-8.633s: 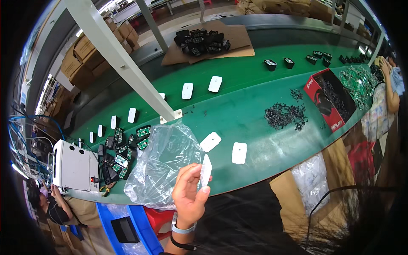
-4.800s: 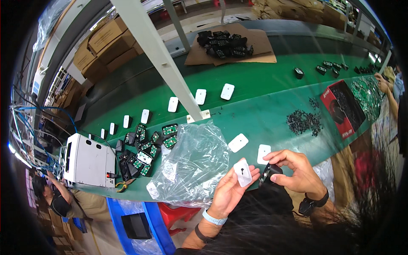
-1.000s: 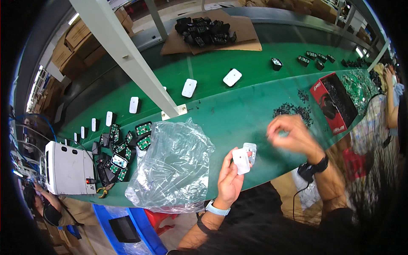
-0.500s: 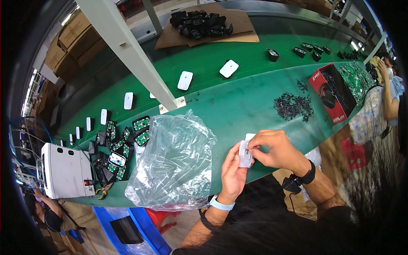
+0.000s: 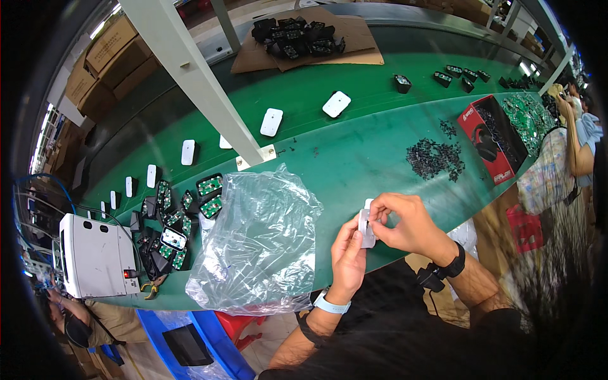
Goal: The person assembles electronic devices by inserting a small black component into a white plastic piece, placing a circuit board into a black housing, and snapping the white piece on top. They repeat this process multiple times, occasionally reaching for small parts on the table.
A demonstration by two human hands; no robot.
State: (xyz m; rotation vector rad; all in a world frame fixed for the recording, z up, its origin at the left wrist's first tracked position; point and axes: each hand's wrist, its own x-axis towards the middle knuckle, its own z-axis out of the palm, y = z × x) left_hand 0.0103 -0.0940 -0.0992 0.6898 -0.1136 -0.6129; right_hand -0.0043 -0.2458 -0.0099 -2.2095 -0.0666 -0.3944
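Note:
My left hand (image 5: 347,256) grips a white plastic cover (image 5: 367,235) by its sides, over the front edge of the green bench. My right hand (image 5: 405,223) is closed in a pinch against the cover's face. Whatever sits between those fingertips is too small to make out, though a dark spot shows there. A crumpled clear plastic bag (image 5: 256,244) lies left of my hands. Past my right hand is a loose heap of small black parts (image 5: 436,158).
Green conveyor belt (image 5: 373,79) carries white-topped housings (image 5: 272,122) and black ones (image 5: 402,83). A white post (image 5: 196,79) rises at its edge. Left are black housings with circuit boards (image 5: 211,206), pliers (image 5: 152,288) and a white machine (image 5: 98,256). A red box (image 5: 487,139) stands right.
The housings on the belt have shifted slightly left. The cover has turned more edge-on in my left hand, while my right fingers stay pressed to it.

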